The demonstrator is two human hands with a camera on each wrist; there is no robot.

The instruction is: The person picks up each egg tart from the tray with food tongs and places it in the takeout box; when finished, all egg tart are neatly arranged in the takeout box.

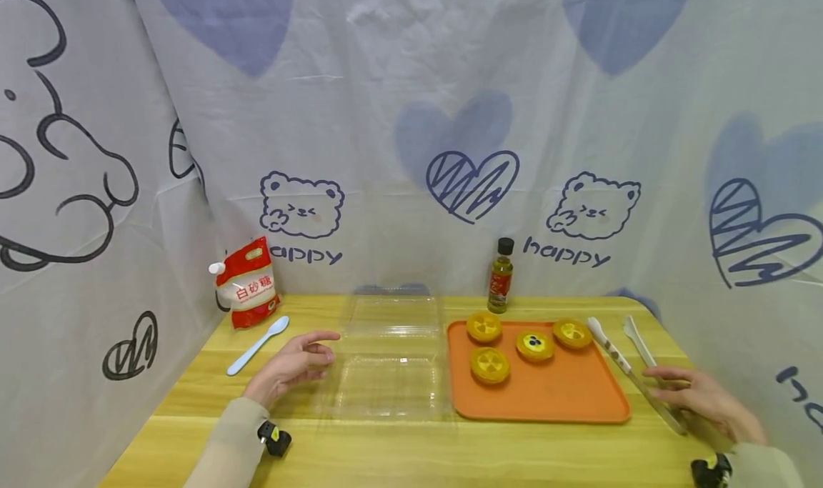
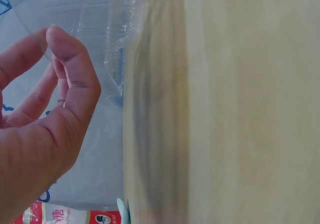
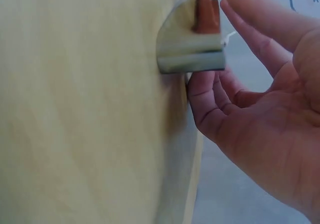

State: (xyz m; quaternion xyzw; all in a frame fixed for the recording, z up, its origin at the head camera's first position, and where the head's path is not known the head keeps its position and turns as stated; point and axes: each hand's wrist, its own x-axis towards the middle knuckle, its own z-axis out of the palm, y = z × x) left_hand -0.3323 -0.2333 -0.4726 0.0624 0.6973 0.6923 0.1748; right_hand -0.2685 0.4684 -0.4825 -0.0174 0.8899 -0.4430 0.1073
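Note:
My left hand [image 1: 292, 365] lies relaxed on the wooden table [image 1: 398, 452], fingers pointing at the open clear plastic container [image 1: 392, 381] just to its right. In the left wrist view the left hand [image 2: 45, 134] has loosely bent fingers close to the clear plastic container [image 2: 85, 13], holding nothing. My right hand [image 1: 697, 395] rests at the near end of the metal tongs [image 1: 617, 356] beside the orange tray [image 1: 566, 395]. In the right wrist view the right hand [image 3: 260, 124] touches the tongs' end [image 3: 190, 48] with its bent fingertips, thumb held apart.
Several yellow tarts sit at the back of the tray, one with dark berries [image 1: 534, 344]. An oil bottle [image 1: 501, 277] stands behind the tray. A red sugar bag [image 1: 247, 282] and a pale blue spoon [image 1: 257, 345] lie at the back left. Printed cloth walls surround the table.

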